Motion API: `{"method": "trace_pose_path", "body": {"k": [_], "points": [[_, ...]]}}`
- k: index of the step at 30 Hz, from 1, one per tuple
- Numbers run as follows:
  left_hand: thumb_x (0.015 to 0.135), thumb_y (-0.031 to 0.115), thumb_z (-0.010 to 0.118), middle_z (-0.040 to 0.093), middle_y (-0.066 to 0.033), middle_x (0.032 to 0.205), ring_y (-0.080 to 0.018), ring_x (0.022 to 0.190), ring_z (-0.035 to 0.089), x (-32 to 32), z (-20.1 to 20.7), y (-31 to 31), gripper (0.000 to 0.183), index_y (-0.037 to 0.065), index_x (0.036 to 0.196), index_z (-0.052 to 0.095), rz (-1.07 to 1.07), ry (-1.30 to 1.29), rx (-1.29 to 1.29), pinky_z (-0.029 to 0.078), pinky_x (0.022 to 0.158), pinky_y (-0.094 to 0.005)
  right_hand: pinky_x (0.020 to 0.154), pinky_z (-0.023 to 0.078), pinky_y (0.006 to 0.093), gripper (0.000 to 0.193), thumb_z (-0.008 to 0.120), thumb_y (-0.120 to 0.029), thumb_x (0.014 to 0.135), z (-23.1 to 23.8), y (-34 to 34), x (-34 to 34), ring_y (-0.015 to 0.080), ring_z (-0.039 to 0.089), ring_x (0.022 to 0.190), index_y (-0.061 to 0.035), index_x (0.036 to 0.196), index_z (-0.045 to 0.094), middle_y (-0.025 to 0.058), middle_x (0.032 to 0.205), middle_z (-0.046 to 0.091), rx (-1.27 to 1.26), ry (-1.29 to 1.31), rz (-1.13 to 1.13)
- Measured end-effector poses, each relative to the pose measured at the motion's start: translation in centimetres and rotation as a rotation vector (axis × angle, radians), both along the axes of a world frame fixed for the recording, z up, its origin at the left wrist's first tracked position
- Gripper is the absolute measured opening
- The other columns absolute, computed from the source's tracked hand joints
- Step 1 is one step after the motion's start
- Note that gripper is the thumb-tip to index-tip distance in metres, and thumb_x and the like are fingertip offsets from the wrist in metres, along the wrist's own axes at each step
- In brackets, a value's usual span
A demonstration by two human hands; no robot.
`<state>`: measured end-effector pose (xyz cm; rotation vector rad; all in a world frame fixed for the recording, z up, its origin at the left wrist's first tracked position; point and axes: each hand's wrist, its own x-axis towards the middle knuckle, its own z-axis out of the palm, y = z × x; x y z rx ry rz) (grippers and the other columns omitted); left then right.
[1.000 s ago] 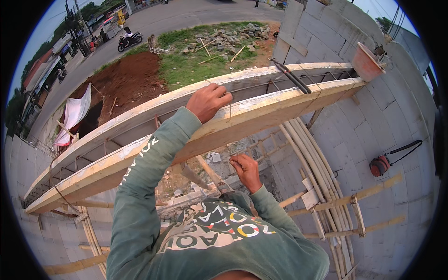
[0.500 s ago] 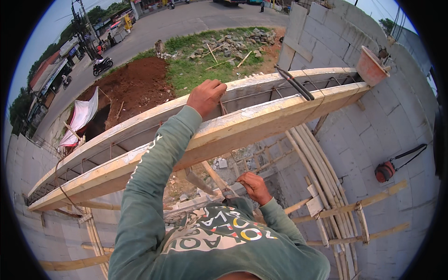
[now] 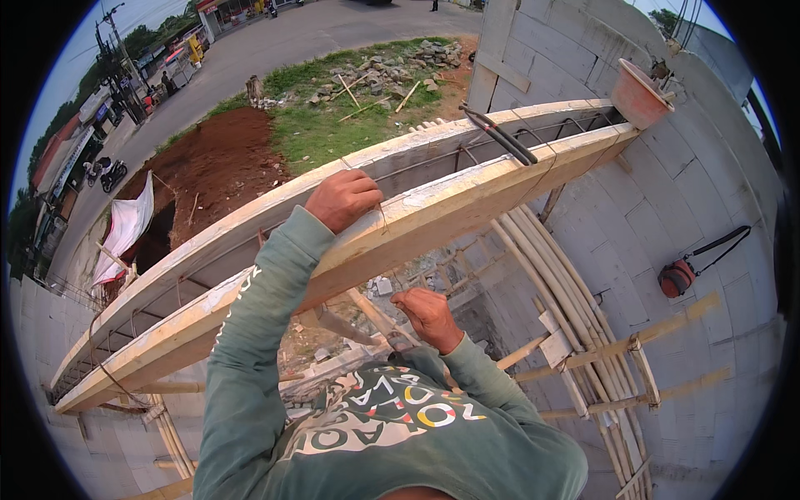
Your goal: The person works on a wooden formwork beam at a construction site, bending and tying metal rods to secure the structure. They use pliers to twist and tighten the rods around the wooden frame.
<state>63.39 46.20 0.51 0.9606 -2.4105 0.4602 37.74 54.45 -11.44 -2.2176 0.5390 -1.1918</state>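
Note:
My left hand [image 3: 343, 201] is closed over the top edge of the near plank [image 3: 467, 185] of a long wooden beam form. From its fingers a thin tie wire [image 3: 384, 218] bends down over the plank's face. My right hand [image 3: 429, 319] is held lower, on my side of the form, its fingers pinched together; whatever they hold is too small to make out. Further right, black-handled pincers [image 3: 504, 137] lie across the form. Steel reinforcing bars [image 3: 467, 154] run inside, between the near plank and the far plank [image 3: 317, 185].
An orange bucket [image 3: 640, 96] sits at the form's right end by the block wall [image 3: 667, 192]. Bamboo poles [image 3: 554, 283] stand below right, with crosspieces [image 3: 617, 342]. A red and black bag [image 3: 677, 277] hangs on the wall. Beyond are soil [image 3: 221, 158] and a road [image 3: 292, 50].
My left hand has come down from above the gap onto the near plank, and the wire now shows over its face. My right hand has shifted slightly left and up. The view has shifted.

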Motion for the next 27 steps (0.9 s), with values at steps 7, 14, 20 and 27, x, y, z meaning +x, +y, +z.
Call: {"method": "trace_pose_path", "body": {"k": [7,14,20,27], "points": [[0.076,0.014,0.067,0.061,-0.0013,0.082,-0.0221,0.085,0.061,-0.3,-0.3,0.2,0.012,0.012,0.087,0.066,-0.073,-0.030,0.096,0.051,0.072,-0.0362,0.066,0.051,0.0396,0.012,0.070,-0.004,0.082,2.8,-2.0,3.1,0.0314,0.065,0.076,-0.0043,0.094,0.068,0.0103,0.084,0.066,-0.048,-0.048,-0.296],[0.075,0.010,0.068,0.064,-0.0022,0.086,-0.0232,0.085,0.063,-0.9,-0.3,1.7,0.015,0.011,0.089,0.066,-0.030,-0.003,0.103,0.053,0.071,-0.0357,0.066,0.049,0.0408,0.009,0.070,-0.007,0.083,4.1,-3.0,4.8,0.0325,0.063,0.076,-0.0037,0.091,0.068,0.0116,0.082,0.064,-0.012,-0.036,-0.309],[0.077,0.010,0.066,0.065,-0.0026,0.089,-0.0234,0.085,0.065,-2.2,-0.1,1.2,0.017,0.013,0.094,0.066,0.095,0.085,0.000,0.054,0.069,-0.0360,0.063,0.049,0.0370,0.007,0.068,-0.003,0.087,2.7,-1.5,4.0,0.0323,0.064,0.072,-0.0014,0.093,0.068,0.0140,0.081,0.065,0.174,-0.081,-0.128],[0.073,0.003,0.066,0.068,-0.0048,0.090,-0.0256,0.082,0.068,-2.1,0.8,-0.9,0.022,0.010,0.094,0.065,0.123,0.192,-0.108,0.056,0.069,-0.0361,0.060,0.049,0.0348,0.006,0.069,-0.001,0.086,1.5,1.1,1.2,0.0292,0.064,0.067,0.0002,0.091,0.068,0.0132,0.077,0.064,0.086,-0.004,-0.095]]}}
